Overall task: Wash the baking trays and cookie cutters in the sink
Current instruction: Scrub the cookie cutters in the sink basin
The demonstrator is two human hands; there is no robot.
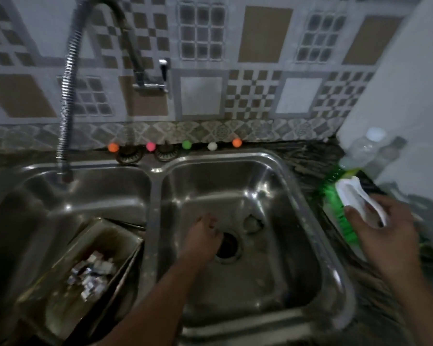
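Two sink basins (280, 171) in one steel unit. One flexible faucet hose (66, 96). Five small coloured balls (186, 145) along the back ledge: two orange, one pink, one green, one white. At least two baking trays (68, 270) stacked in left basin. Cookie cutters (93, 275) piled inside, count indeterminate. One green brush (335, 208). One clear bottle (365, 148). Two hands.

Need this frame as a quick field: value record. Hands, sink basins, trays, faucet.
left hand: down in the right basin, by the drain, holding nothing visible
right hand: over the counter, gripping a scrub brush with a white handle and green bristles
left basin: holds stacked baking trays, tilted
cookie cutters: small metal pieces piled in the top tray
right basin: no dishes in it
faucet hose: hangs over the left basin, no water visible
clear bottle: on the counter at right
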